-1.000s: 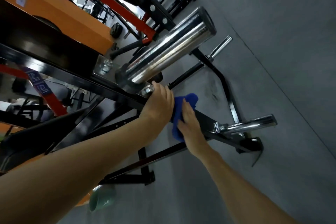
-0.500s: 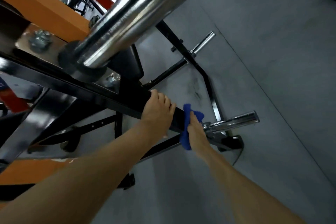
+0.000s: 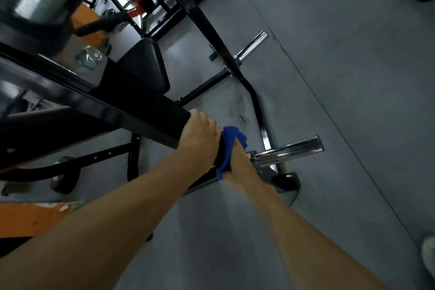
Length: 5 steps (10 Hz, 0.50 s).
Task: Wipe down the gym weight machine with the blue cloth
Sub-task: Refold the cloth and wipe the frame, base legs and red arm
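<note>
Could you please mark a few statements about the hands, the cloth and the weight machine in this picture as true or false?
1. The right hand holds the blue cloth against the black frame bar. True.
2. The left hand holds a spray bottle. False: it grips the black frame bar.
3. A chrome peg sticks out just beyond the cloth. True.
4. The cloth lies on the grey floor. False: it is on the bar, under the right hand.

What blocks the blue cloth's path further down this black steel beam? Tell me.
The left hand grips the black steel beam just above the blue cloth; below, the chrome peg juts out right beside the right hand.
</note>
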### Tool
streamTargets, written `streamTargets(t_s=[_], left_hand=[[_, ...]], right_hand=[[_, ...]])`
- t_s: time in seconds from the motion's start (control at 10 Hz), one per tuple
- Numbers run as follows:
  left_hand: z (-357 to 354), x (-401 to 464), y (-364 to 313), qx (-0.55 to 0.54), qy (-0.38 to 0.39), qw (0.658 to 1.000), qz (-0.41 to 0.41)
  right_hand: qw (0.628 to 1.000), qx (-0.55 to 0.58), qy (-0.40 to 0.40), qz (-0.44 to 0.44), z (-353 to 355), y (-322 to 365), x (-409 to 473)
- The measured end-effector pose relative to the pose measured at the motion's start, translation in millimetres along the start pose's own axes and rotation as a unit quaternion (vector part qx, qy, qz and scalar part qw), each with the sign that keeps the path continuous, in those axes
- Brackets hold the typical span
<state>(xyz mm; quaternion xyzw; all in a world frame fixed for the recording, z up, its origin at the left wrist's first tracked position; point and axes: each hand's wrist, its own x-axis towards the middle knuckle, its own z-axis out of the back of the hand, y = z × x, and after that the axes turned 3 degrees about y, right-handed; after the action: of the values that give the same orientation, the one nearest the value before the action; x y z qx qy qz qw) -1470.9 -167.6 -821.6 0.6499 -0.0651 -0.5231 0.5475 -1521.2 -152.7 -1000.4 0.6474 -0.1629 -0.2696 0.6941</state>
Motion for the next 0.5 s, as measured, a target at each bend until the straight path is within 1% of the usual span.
streamTargets(t_s=[0.1,0.2,0.3,0.4,0.5], left_hand=[[-1,5,-10,-0.007,0.001,1.0,0.014],[-3,8,-19,-0.005,0.002,1.0,0.024],[-4,8,-21,-0.001,-0.004,1.0,0.028],[-6,11,-25,0.007,-0.009,0.999,0.032],[-11,23,-38,-0.001,-0.019,0.999,0.035]], right_hand=[[0.997,0.059,-0.044,-0.019,3,9,-18],[0.978,0.167,-0.058,-0.112,3,10,-42],[0.959,0.237,-0.071,-0.138,18,7,-62],[0.949,0.254,-0.124,-0.138,60,8,-61],[0.992,0.047,-0.058,-0.104,80,-12,-35]])
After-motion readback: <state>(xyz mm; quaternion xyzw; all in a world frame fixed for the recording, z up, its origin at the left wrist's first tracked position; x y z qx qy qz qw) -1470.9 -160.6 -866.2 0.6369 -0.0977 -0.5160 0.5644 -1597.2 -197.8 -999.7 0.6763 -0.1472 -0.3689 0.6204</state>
